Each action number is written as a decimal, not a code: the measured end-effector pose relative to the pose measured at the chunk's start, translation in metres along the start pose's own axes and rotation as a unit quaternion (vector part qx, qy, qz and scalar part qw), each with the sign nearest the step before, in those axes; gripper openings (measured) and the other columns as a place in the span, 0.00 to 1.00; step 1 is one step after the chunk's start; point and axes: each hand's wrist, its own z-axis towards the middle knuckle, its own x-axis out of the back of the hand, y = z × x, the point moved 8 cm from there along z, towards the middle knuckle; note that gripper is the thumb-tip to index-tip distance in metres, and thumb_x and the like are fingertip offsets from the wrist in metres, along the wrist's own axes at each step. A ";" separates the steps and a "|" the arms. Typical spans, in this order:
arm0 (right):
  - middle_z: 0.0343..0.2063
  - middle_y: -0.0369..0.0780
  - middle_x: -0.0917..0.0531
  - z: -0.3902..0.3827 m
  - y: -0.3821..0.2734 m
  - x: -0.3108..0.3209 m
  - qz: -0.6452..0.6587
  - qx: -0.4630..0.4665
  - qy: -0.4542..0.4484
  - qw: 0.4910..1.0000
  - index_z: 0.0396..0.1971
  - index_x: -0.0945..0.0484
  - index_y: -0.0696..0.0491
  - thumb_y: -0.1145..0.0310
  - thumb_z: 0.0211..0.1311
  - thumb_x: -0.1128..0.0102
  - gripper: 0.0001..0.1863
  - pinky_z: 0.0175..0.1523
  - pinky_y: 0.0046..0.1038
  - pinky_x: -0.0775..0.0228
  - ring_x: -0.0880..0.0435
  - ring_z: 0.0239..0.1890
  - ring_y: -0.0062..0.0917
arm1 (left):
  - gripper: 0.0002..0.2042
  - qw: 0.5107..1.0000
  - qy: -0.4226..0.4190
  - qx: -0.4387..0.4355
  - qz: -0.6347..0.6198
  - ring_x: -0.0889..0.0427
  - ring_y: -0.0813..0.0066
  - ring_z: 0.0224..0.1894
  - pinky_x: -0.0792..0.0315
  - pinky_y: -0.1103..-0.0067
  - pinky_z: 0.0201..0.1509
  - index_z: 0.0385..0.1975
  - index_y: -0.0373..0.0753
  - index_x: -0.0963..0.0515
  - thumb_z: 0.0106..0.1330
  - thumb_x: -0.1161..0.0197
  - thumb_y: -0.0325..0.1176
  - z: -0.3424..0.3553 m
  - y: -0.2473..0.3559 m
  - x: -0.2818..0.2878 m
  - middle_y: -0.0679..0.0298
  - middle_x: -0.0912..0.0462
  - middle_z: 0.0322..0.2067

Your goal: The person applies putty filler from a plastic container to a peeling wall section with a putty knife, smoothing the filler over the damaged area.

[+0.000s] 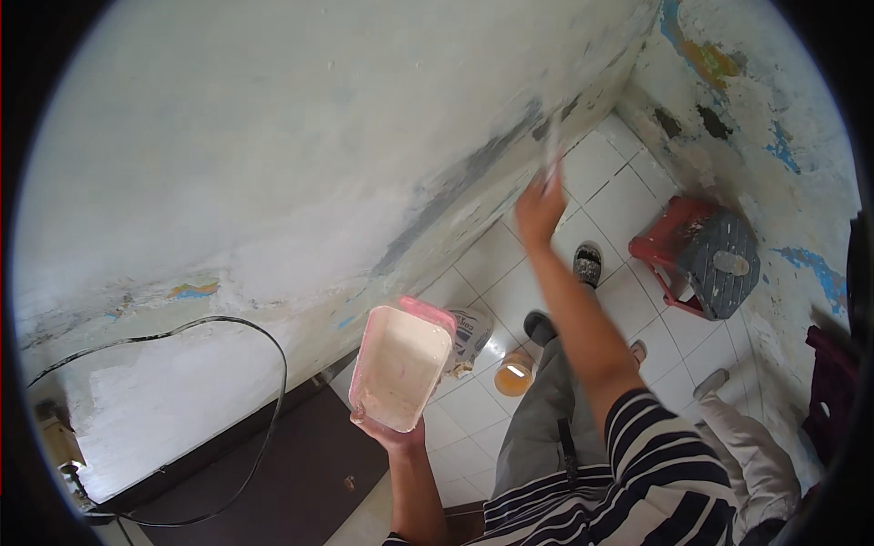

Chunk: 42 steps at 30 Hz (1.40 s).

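pink plastic tray (401, 364), rectangular, sits in the left hand (387, 435); the fingers curl under its lower end and grip it, the tray tilted so its smeared whitish inside faces up. right hand (539, 211) is raised against the wall (273, 164), fingers closed around the handle of a thin scraper (552, 150) whose blade extends up past the fingertips and meets the plaster; blade is blurred, detail not readable.

wall surface around the right fingers: fresh white filler, grey patches and flaking paint just above and left of them. below the left fingers, a black cable (264, 364) loops along the wall base, well apart from the tray.

beyond the tray's far edge, on the white tiled floor (610, 173): a printed bag (472, 335) and, just beside it, a small round tub (514, 374) with orange contents. to the right of the right forearm, a red stool (696, 255) with a dark grey top stands near the corner. a striped sleeve (655, 455) covers the right upper arm. two shoes (587, 264) show on the tiles below the right hand.
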 end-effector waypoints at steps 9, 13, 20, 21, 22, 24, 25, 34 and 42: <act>0.70 0.58 0.35 -0.037 -0.031 -0.066 0.018 0.133 -0.055 0.989 0.74 0.43 0.60 0.77 0.69 0.52 0.33 0.71 0.35 0.37 0.32 0.71 0.46 | 0.43 1.000 -0.007 -0.004 0.019 0.29 0.53 0.67 0.30 0.57 0.69 0.68 0.32 0.37 0.59 0.37 0.57 0.002 -0.005 -0.006 0.52 0.29 0.64; 0.69 0.56 0.33 -0.152 -0.029 -0.062 0.017 0.162 -0.151 0.975 0.73 0.40 0.60 0.80 0.69 0.53 0.31 0.70 0.35 0.36 0.32 0.70 0.47 | 0.43 1.000 0.008 0.010 0.002 0.29 0.53 0.67 0.31 0.57 0.69 0.69 0.33 0.37 0.59 0.38 0.57 0.001 -0.006 -0.006 0.52 0.30 0.65; 0.65 0.57 0.27 -0.019 0.021 -0.003 -0.002 0.011 -0.017 1.000 0.72 0.38 0.60 0.80 0.69 0.53 0.30 0.67 0.33 0.33 0.23 0.65 0.44 | 0.43 1.000 -0.006 0.006 0.011 0.29 0.52 0.66 0.31 0.56 0.69 0.68 0.33 0.37 0.57 0.36 0.57 0.007 0.000 -0.008 0.52 0.30 0.64; 0.63 0.57 0.26 0.018 0.014 0.004 -0.009 0.032 0.040 0.999 0.72 0.38 0.59 0.78 0.70 0.52 0.29 0.62 0.34 0.29 0.21 0.62 0.44 | 0.43 1.000 -0.002 0.009 -0.001 0.29 0.52 0.66 0.31 0.56 0.69 0.68 0.33 0.37 0.57 0.36 0.57 0.007 -0.001 -0.006 0.52 0.30 0.64; 0.62 0.57 0.24 0.048 0.012 0.009 -0.003 0.039 0.065 0.997 0.72 0.37 0.58 0.79 0.69 0.51 0.30 0.61 0.34 0.28 0.20 0.61 0.44 | 0.43 1.000 -0.001 0.010 -0.002 0.29 0.52 0.66 0.31 0.56 0.69 0.68 0.33 0.37 0.57 0.36 0.57 0.007 -0.004 -0.006 0.52 0.30 0.64; 0.60 0.57 0.23 0.079 0.017 0.001 0.005 0.047 0.090 0.995 0.72 0.37 0.57 0.80 0.68 0.51 0.31 0.59 0.34 0.27 0.19 0.60 0.44 | 0.44 1.000 0.004 -0.003 0.009 0.28 0.52 0.65 0.30 0.56 0.68 0.68 0.32 0.37 0.56 0.35 0.56 0.006 -0.005 -0.009 0.51 0.29 0.63; 0.59 0.57 0.21 0.085 0.026 -0.009 0.004 0.042 0.081 0.996 0.72 0.37 0.55 0.80 0.68 0.51 0.32 0.58 0.34 0.27 0.18 0.58 0.45 | 0.44 1.000 0.003 -0.003 0.007 0.28 0.52 0.65 0.30 0.56 0.68 0.68 0.32 0.37 0.56 0.35 0.56 0.006 -0.007 -0.007 0.51 0.29 0.63; 0.63 0.57 0.26 -0.124 0.033 -0.068 0.014 0.026 -0.153 0.988 0.75 0.43 0.53 0.80 0.69 0.52 0.34 0.61 0.37 0.29 0.22 0.60 0.50 | 0.44 1.000 0.013 0.020 0.010 0.29 0.52 0.66 0.30 0.56 0.68 0.68 0.33 0.37 0.56 0.35 0.56 0.007 -0.009 0.001 0.51 0.29 0.64; 0.64 0.57 0.27 -0.018 0.045 -0.015 0.041 -0.005 0.010 0.999 0.76 0.46 0.55 0.83 0.66 0.54 0.37 0.64 0.33 0.31 0.20 0.61 0.42 | 0.41 1.000 0.014 0.021 -0.005 0.30 0.52 0.67 0.31 0.56 0.69 0.68 0.37 0.36 0.58 0.39 0.55 0.011 -0.005 0.020 0.54 0.30 0.64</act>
